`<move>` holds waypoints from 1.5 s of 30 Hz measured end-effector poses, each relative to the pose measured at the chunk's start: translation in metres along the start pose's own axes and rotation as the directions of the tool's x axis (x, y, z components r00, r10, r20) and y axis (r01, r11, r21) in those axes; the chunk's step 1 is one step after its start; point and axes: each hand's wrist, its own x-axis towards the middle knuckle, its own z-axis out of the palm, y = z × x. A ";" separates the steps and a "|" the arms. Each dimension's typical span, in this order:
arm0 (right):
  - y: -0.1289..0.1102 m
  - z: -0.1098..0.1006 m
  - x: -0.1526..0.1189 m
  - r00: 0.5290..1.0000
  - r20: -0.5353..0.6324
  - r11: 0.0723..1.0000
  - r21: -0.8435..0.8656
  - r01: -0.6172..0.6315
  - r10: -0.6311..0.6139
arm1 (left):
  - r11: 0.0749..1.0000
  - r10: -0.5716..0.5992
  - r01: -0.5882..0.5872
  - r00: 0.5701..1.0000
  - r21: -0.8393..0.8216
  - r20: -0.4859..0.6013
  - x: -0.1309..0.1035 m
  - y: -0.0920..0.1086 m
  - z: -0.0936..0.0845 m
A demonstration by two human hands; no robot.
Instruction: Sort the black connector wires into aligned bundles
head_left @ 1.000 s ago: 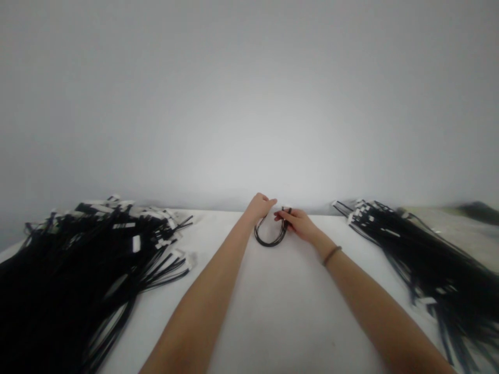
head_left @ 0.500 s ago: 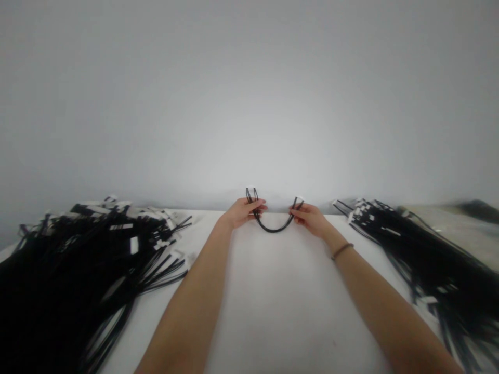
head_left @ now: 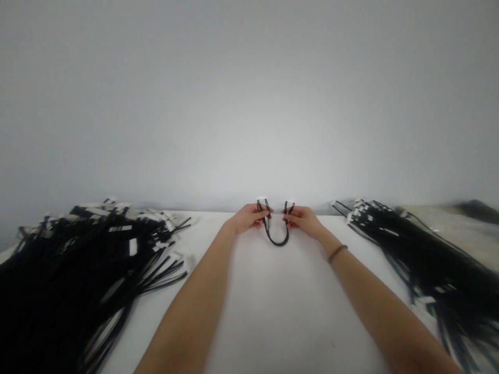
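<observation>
And right now, no text, brand, number or sign can be read anywhere in view! Over at eight o'clock from the centre, white pieces (head_left: 133, 246) show among the black cables (head_left: 54, 306), and any print on them (if those dark marks are print at all) is too blurred to make out. Round at four o'clock, the white tabs (head_left: 427, 299) on the cable bundle (head_left: 432, 254) are just as illegible. And at the centre of the dial, the white ends (head_left: 261, 199) of the held cable (head_left: 278, 244) are too small to read.
</observation>
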 end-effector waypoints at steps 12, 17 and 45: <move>0.001 0.015 -0.001 0.994 0.005 0.985 -0.138 0.105 -0.105 | 0.998 -0.021 0.015 0.996 0.061 0.088 0.002 0.002 0.003; 0.000 0.019 -0.001 0.985 -0.005 0.971 -0.174 0.166 -0.170 | 0.996 -0.043 0.031 0.989 0.082 0.145 0.000 0.004 0.003; 0.007 0.023 0.002 0.959 -0.130 0.960 -0.155 0.233 -0.253 | 0.997 -0.049 0.037 0.982 0.069 0.184 0.001 0.003 0.000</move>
